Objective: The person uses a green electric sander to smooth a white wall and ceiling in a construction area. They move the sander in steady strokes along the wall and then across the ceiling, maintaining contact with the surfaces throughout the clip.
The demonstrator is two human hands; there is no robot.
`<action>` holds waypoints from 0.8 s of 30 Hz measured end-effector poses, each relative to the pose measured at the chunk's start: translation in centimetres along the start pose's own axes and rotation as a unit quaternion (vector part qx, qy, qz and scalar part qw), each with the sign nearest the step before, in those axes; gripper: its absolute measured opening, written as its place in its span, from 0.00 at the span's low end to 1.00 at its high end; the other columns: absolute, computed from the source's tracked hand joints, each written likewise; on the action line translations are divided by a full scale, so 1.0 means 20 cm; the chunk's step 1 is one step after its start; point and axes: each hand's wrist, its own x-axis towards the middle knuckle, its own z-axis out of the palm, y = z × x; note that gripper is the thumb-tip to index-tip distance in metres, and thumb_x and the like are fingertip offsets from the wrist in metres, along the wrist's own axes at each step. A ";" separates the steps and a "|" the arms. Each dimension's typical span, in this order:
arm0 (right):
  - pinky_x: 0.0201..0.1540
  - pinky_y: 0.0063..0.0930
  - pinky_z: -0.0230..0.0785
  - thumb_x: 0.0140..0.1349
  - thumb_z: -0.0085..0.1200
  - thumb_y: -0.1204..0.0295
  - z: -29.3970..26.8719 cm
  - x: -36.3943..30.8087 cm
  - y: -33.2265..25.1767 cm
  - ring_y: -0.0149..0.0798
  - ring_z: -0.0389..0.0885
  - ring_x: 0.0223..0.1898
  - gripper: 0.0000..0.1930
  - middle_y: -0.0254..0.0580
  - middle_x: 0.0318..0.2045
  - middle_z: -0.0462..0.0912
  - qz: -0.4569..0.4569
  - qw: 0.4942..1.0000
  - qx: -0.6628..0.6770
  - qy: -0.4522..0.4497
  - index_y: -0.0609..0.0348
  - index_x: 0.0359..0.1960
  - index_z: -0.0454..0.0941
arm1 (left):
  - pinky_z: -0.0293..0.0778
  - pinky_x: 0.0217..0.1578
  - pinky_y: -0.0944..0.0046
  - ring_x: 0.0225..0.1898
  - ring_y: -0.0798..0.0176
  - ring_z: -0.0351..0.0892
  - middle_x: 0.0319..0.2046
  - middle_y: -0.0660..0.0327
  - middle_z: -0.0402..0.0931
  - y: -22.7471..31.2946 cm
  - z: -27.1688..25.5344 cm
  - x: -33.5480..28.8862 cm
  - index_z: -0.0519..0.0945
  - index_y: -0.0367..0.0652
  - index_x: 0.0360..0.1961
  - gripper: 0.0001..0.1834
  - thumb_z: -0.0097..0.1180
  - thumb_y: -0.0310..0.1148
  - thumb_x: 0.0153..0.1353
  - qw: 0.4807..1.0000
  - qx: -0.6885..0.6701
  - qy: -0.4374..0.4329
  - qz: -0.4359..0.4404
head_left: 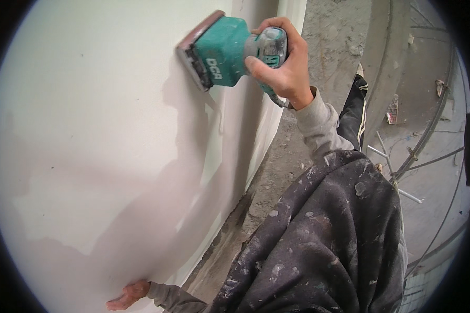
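Observation:
My right hand [287, 65] is wrapped round the grey, dusty grip of a green electric sander [230, 52] in the upper middle. The thumb presses on its near side and the fingers curl over the top. The sander's flat pad [197, 47], edged in reddish brown, faces left toward a pale, smooth wall [89, 130]. I cannot tell whether the pad touches the surface. A cord leaves the grip beside my wrist. At the lower left, my left hand [129, 295] is held at the wall with its fingers extended and nothing seen in them.
A rough, dusty concrete floor [279, 156] runs along the wall's foot. My dark, paint-spotted jacket [318, 245] fills the lower right. Beyond my striped trouser leg [354, 112] lie thin metal rods [410, 196], cables and scraps on the grey floor.

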 end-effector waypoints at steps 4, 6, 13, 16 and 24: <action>0.32 0.25 0.71 0.35 0.64 0.63 -0.04 -0.08 0.18 0.30 0.75 0.26 0.24 0.36 0.24 0.76 0.051 0.998 -0.034 0.002 0.61 0.35 0.74 | 0.44 0.67 0.41 0.71 0.37 0.43 0.69 0.38 0.46 0.04 -0.03 0.01 0.54 0.26 0.67 0.45 0.12 0.59 0.69 1.000 0.008 -0.010 -0.005; 0.32 0.25 0.71 0.35 0.64 0.63 -0.05 -0.07 0.16 0.30 0.74 0.26 0.24 0.36 0.24 0.76 0.051 0.998 -0.027 0.004 0.61 0.35 0.73 | 0.43 0.68 0.41 0.71 0.38 0.42 0.70 0.38 0.45 0.04 -0.02 0.00 0.54 0.27 0.68 0.45 0.11 0.60 0.69 1.000 0.007 -0.015 -0.020; 0.35 0.26 0.71 0.32 0.64 0.66 0.04 -0.09 -0.05 0.36 0.76 0.29 0.24 0.40 0.28 0.76 -0.065 0.996 -0.036 -0.050 0.60 0.35 0.73 | 0.44 0.69 0.42 0.72 0.42 0.37 0.69 0.45 0.43 -0.08 0.01 -0.01 0.51 0.30 0.68 0.41 0.25 0.57 0.70 0.996 -0.089 -0.003 0.016; 0.36 0.27 0.71 0.32 0.64 0.66 0.04 -0.15 -0.02 0.38 0.76 0.30 0.24 0.41 0.29 0.76 -0.062 0.997 -0.027 -0.038 0.60 0.35 0.73 | 0.44 0.69 0.42 0.73 0.44 0.36 0.68 0.47 0.43 -0.09 0.00 -0.01 0.50 0.30 0.68 0.39 0.32 0.55 0.71 0.993 -0.113 -0.005 0.014; 0.36 0.28 0.72 0.36 0.68 0.63 0.04 -0.04 0.00 0.35 0.75 0.30 0.30 0.39 0.33 0.75 -0.056 0.998 -0.001 -0.009 0.60 0.42 0.71 | 0.45 0.69 0.42 0.73 0.44 0.36 0.68 0.47 0.43 -0.09 -0.01 0.00 0.50 0.30 0.68 0.38 0.31 0.54 0.72 0.990 -0.139 -0.001 0.023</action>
